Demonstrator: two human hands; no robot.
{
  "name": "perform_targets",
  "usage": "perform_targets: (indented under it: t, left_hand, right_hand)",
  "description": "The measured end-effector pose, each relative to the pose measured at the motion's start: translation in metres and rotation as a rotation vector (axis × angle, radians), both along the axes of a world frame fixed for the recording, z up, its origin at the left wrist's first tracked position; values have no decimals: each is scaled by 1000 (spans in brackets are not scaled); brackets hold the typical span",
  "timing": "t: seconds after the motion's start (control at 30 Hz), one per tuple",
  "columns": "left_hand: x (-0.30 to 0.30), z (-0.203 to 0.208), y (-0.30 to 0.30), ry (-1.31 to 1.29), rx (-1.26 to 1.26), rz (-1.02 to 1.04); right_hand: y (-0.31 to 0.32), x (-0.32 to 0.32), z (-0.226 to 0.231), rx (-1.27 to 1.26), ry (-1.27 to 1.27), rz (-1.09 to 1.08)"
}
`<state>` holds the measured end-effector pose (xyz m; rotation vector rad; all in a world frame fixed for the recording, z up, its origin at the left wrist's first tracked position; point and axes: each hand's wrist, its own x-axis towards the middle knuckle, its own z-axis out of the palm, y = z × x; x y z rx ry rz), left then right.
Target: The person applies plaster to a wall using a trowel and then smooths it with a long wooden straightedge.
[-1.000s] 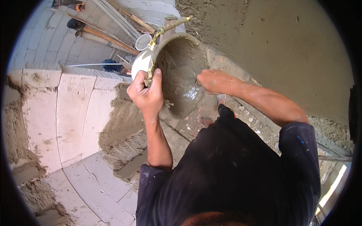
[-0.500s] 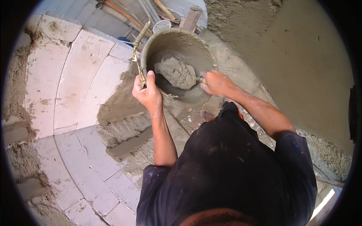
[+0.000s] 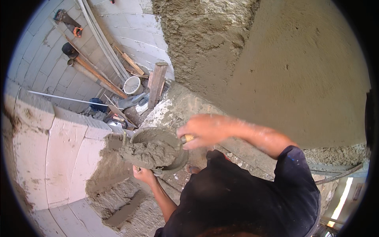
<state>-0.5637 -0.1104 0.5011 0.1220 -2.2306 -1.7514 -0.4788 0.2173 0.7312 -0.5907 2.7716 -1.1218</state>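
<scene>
Right hand (image 3: 202,131) just right of frame center, fingers wrapped round the handle of a trowel (image 3: 189,138), back of hand up, slightly blurred. Right elbow bent at the sleeve; forearm runs leftward and a bit up across the frame. Trowel blade not visible, hidden under a big heap of wet mortar (image 3: 152,154), left of center, over the mouth of the bucket (image 3: 182,160). Bucket sits left of and below the right hand, more mortar inside.

Left hand (image 3: 145,175) lower, below the heap, at the bucket's near-left edge; forearm angles up-left from the lower edge. Fingers partly covered, can't tell if clamped on the rim.

White pail (image 3: 133,85) and upright wooden board (image 3: 158,85) upper left of center; handsaw (image 3: 68,18) far upper left. Mortar-coated wall (image 3: 300,79) upper right, pale block wall (image 3: 65,158) left side.
</scene>
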Motion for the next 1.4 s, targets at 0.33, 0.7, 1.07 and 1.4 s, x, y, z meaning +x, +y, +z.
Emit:
perform_targets:
  t: [0.33,0.7,1.07,1.4]
  left_hand:
    - [-8,8,52,-103,-6,14]
    - [-61,36,143,-176,81,-121]
    - [-123,31,169,-212,-72,-349]
    - [-153,32,186,-120,-296,-443]
  right_hand:
    - [256,77,17,-248,-66,-1084]
    - [154,-60,-153,-267,183,-1203]
    - [231,-95,-192,-10,23,-1563]
    - [254,41,-120,9,202,-1573]
